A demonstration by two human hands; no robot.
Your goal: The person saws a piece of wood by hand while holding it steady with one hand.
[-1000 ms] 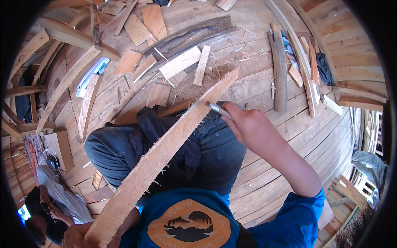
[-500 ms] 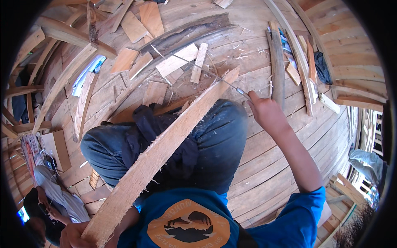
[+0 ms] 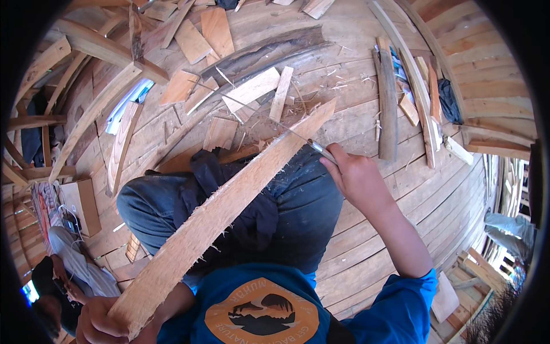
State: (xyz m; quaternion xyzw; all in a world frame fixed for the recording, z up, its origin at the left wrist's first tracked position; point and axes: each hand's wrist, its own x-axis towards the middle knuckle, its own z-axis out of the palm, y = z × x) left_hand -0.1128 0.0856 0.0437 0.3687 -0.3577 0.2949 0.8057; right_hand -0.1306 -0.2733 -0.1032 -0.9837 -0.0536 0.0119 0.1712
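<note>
1. head view: the wooden floor [image 3: 366, 246] spreads under and around you, its planks bending toward the rim.
2. your legs [image 3: 312, 212], in dark blue trousers, are bent on that floor.
3. the board [image 3: 217, 212] slants over your lap, wide end low at your left, pointed end past your right knee; stray fibers fringe its edge.
4. a dark curved timber [image 3: 275, 49] lies on the floor ahead of you.
5. your thin-bladed tool [image 3: 322, 150] crosses over the board near its point; you cannot tell whether blade and wood touch.
6. your right hand [image 3: 356, 175] has its fingers wrapped round the tool's handle.
7. your left hand [image 3: 100, 320] grasps the board's wide end, fingers curled about it.
8. a pale offcut [image 3: 252, 89] lies beyond the board, just beside a narrower strip [image 3: 281, 94].
</note>
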